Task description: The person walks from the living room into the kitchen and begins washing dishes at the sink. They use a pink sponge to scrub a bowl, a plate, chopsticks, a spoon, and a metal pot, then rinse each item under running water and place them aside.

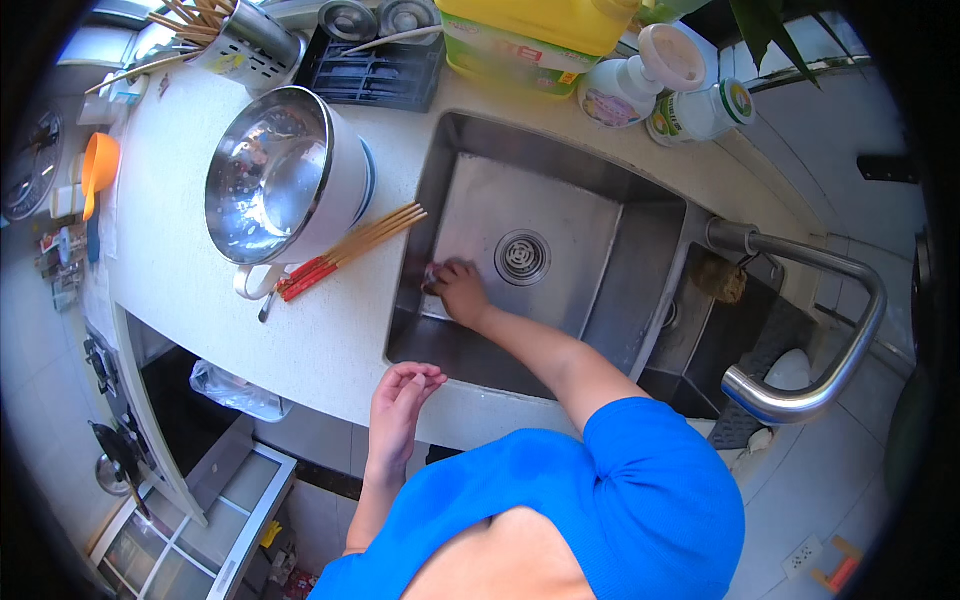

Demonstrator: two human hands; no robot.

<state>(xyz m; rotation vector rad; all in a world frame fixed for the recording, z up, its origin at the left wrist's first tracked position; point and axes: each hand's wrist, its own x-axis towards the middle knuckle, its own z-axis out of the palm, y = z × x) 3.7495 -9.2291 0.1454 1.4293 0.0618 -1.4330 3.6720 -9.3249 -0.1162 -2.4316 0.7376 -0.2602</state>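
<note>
Blue sleeve (pixel 640 500) leads to the right hand (pixel 462 292), pressing a small pinkish thing (pixel 432 274), probably a soft, wet, light cloth, flat on the sink (pixel 600 215) floor, while the left hand (pixel 400 400) rests half-curled, holding nothing, on the surface (pixel 320 340) edge.

One steel sink (pixel 600 250), one drain (pixel 522 257), one faucet (pixel 830 330), one steel bowl (pixel 268 175), two round tins (pixel 378 18), one yellow jug (pixel 530 25).

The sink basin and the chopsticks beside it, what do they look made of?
The grey rectangular sink basin looks like brushed stainless steel: dull grey sheen with soft reflections. The long red-tipped chopsticks seem wood or bamboo: matte tan shafts, with ends probably lacquered red.
</note>
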